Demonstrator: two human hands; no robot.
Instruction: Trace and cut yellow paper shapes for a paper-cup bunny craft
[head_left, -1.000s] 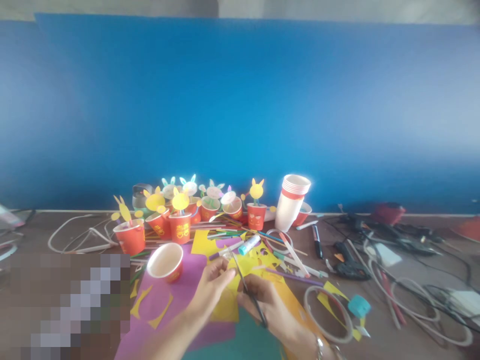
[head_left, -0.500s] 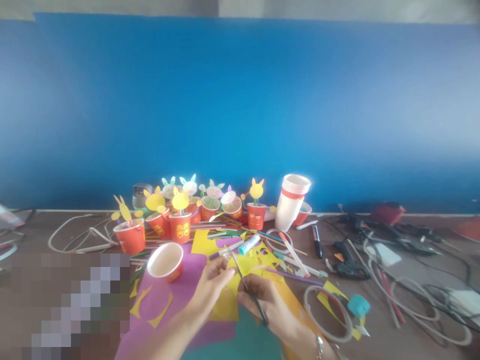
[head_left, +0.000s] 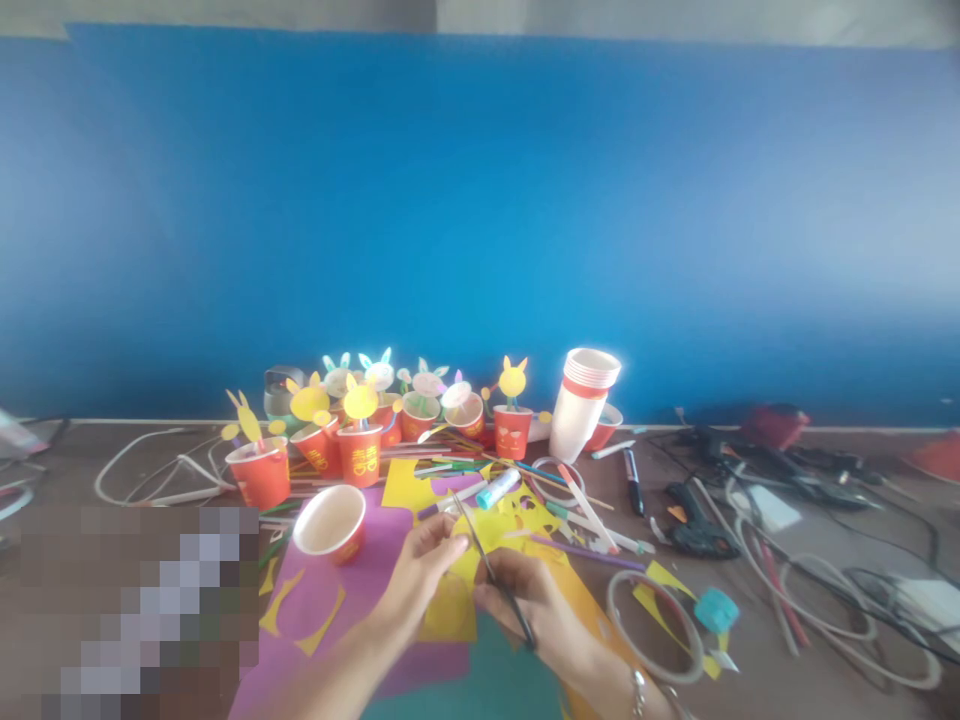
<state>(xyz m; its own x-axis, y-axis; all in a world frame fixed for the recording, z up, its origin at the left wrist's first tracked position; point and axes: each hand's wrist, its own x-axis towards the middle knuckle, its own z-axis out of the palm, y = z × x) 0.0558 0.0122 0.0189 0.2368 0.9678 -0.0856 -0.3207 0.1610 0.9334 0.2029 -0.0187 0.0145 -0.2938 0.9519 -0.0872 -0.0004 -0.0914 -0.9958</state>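
Black-handled metal scissors (head_left: 492,576) fill the clamped fingers of the right hand (head_left: 529,598); the left hand (head_left: 426,560) pinches a small yellow paper piece (head_left: 462,526), a round red paper cup (head_left: 349,547) left of its fingers

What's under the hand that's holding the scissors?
Green paper and orange paper show around the right hand. What's right below it can't be seen, because the hand and the scissors cover that spot.
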